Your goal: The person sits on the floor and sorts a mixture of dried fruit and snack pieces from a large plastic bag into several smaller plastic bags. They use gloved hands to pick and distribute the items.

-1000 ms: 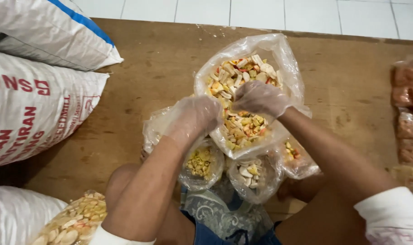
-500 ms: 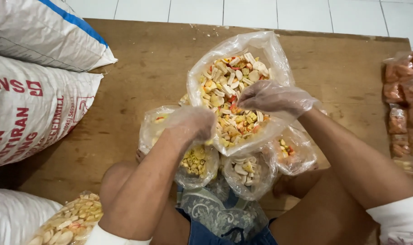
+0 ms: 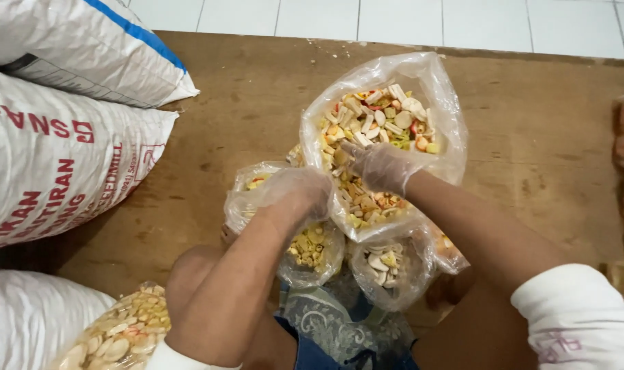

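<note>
Clear plastic covers both your hands. Your right hand lies in the big bag of crackers on the table, fingers loosely curled over them. Your left hand grips a small bag just beside it.

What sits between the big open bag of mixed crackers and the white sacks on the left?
In the head view, only bare brown tabletop lies between the big open bag and the white sacks.

Your clear plastic bag holds cream, yellow, orange and red crackers. The woven white sacks carry red print and a blue stripe. The brown wooden desk sits below white floor tiles.
</note>
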